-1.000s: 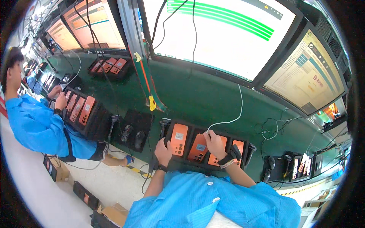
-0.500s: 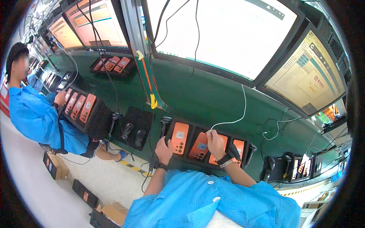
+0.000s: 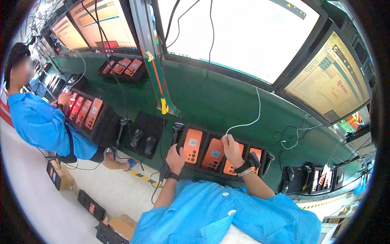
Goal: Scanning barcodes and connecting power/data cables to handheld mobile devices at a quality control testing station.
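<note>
A black tray (image 3: pixel 206 137) in front of me holds several orange phones in a row, backs up, with white labels and round camera lenses. My left hand (image 3: pixel 175 161) is closed on the tray's left edge, beside the leftmost phone (image 3: pixel 192 147). My right hand (image 3: pixel 232 151) pinches the end of a white cable (image 3: pixel 252 122) above the tray, between the second phone (image 3: pixel 212 154) and the third phone (image 3: pixel 234 162), which it partly covers. The rightmost phone (image 3: pixel 255 154) lies past my wrist. Whether the cable's plug touches a phone is hidden.
Monitors (image 3: pixel 239 36) line the back of the green bench (image 3: pixel 227 97). Handheld scanners (image 3: pixel 176 132) stand on both sides of the tray. Left lies a black mat (image 3: pixel 149 126) with two dark mice. A co-worker in blue (image 3: pixel 36 118) handles another phone tray (image 3: pixel 91 132). Black cables hang down.
My right hand has shifted slightly right with the cable. The second phone, tilted before, now lies straighter in its slot. My left hand stays nearly in place. Red light shows on the co-worker's phones.
</note>
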The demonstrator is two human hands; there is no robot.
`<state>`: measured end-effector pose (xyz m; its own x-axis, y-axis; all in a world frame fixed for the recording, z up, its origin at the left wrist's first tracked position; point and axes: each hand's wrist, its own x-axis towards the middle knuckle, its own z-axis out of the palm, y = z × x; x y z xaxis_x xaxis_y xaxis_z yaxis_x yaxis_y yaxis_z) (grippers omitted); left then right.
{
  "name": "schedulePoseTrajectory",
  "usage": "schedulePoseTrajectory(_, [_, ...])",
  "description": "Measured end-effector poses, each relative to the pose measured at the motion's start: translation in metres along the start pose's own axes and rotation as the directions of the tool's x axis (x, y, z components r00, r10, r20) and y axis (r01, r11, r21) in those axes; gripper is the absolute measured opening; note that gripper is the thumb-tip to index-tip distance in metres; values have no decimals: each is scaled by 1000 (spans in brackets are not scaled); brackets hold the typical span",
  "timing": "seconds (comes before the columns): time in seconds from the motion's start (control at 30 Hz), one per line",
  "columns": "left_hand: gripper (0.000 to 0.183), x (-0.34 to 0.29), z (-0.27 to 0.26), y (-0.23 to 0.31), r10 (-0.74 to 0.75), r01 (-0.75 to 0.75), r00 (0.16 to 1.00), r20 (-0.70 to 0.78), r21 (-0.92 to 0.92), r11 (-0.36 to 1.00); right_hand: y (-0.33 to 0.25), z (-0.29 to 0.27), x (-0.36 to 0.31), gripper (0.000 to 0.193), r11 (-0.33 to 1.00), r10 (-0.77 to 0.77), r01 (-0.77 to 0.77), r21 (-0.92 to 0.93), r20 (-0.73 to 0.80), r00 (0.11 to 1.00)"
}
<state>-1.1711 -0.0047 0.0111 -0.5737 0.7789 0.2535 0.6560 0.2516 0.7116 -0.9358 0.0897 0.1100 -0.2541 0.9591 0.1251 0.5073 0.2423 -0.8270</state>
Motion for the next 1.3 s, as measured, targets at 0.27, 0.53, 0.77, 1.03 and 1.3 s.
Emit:
schedulePoseTrajectory(0.27, [32, 2, -3, 3, -24, 24, 999, 27, -15, 1000, 0, -5, 7, 24, 998, 55, -56, 12, 71, 996])
schedulePoseTrajectory(0.53, [34, 1, 0, -1, -2, 2, 1000, 3, 4, 1000, 30, 1, 15, 26, 973, 218, -216, 84, -11, 976])
schedulePoseTrajectory(0.77, [36, 2, -2, 1, -9, 9, 1000, 22, -5, 1000, 82, -22, 21, 38, 849, 319, -219, 482, -136, 938])
schedulePoseTrajectory(1.03, [36, 0, 0, -2, -45, 42, 997, 58, 49, 998, 130, -49, 1, 55, 882, 451, -402, 246, -193, 871])
schedulePoseTrajectory(1.3, [34, 2, 1, 0, -53, 49, 996, 76, 53, 997, 127, -37, -20, 41, 940, 64, -118, -320, -174, 983])
